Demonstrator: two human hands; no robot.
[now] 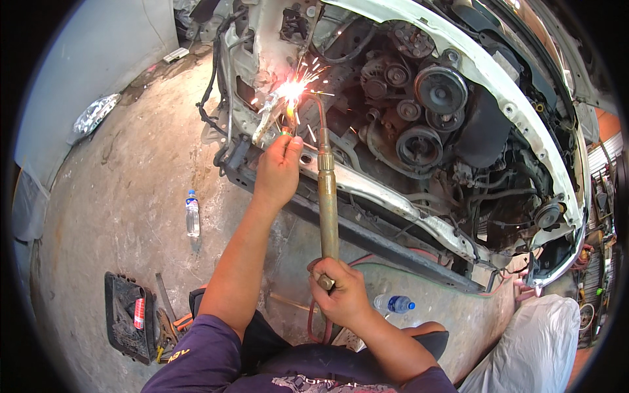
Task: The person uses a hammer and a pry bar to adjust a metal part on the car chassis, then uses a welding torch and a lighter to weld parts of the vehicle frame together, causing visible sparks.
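Observation:
My right hand (342,295) is wrapped around the lower end of a brass gas torch (328,216), whose bent tip points at the white car body. Bright sparks (293,89) spray where the tip meets the metal at the car's front corner. My left hand (278,171) is closed, thumb uppermost, on a slim tool with a green band (286,131); glare hides its far end and its exact kind. That tool reaches up into the sparks beside a bent strip of white metal (265,121).
The engine pulleys (441,90) lie right of the sparks, behind the white front crossmember (380,196). Red and green hoses (373,257) run along the floor. Water bottles (192,216) stand or lie nearby. A black tray (118,340) holds a red can. White plastic sheeting (537,340) is lower right.

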